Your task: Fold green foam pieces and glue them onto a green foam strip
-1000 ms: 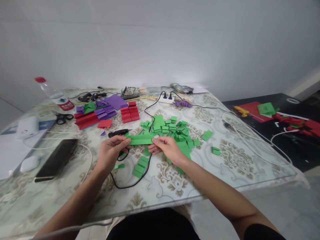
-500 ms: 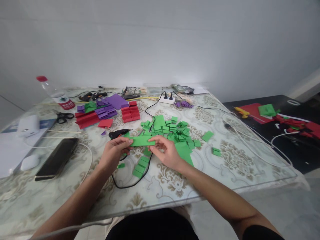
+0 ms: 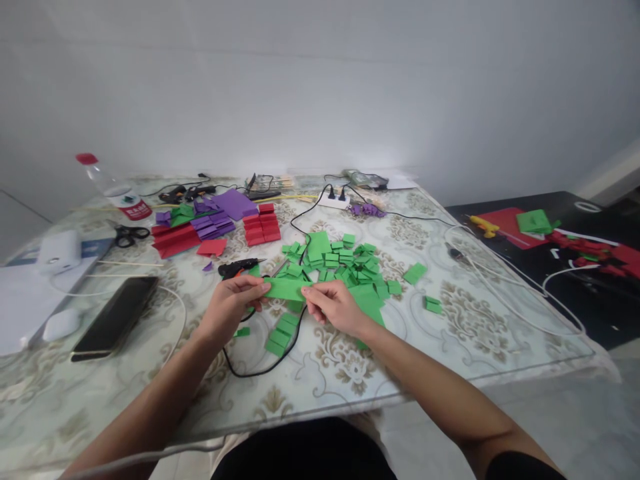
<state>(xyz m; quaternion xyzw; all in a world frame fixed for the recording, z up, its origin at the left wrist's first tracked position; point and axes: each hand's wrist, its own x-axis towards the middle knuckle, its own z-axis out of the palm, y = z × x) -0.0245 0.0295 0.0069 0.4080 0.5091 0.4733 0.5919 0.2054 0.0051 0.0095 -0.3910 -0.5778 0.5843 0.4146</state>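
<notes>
1. Pale wall stands behind a table [image 3: 320,377] with a floral-patterned top.
2. Near the middle, a green paper strip [image 3: 284,289] is held level above the tabletop.
3. Left hand [image 3: 231,305] pinches its left end; right hand [image 3: 334,307] pinches its right end.
4. Folded green pieces [image 3: 357,263] lie heaped just beyond, to the right.
5. Black glue gun [image 3: 235,269] lies beyond the left hand; a dark phone [image 3: 117,317] rests farther left.
</notes>
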